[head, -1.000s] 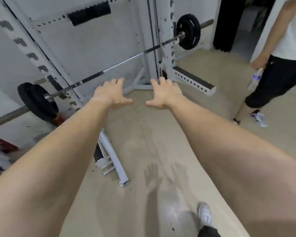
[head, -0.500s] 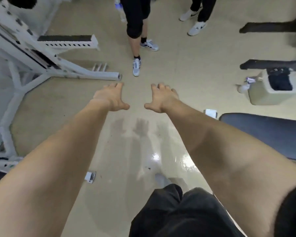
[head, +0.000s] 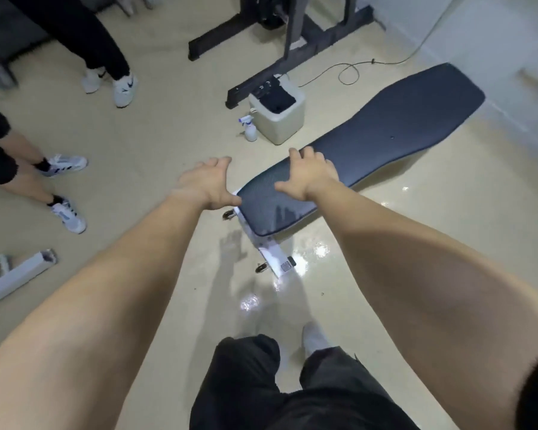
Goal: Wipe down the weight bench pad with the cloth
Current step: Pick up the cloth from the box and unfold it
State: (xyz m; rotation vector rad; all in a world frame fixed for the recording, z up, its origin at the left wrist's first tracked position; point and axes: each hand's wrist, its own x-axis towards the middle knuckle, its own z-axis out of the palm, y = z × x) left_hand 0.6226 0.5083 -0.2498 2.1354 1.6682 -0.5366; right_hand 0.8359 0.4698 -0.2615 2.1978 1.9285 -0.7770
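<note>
No text, label, brand or number can be read anywhere; every surface is too blurred

Long dark-blue bench pad [head: 385, 131] (textured, flat) on white frame [head: 269, 249].

Lighting: even, fairly bright indoor light from overhead, with white glare patches on the glossy floor [head: 319, 249] at 6 o'clock of the bench pad [head: 385, 135] and soft hand shadows on the floor [head: 230, 243] below the left hand [head: 207, 184]. Image quality: strong wide-angle bowing, forearms swollen at 5 and 7 o'clock. Motion blur softens the white bar [head: 13, 277] at 9 o'clock and the wall at 2 o'clock.
</note>
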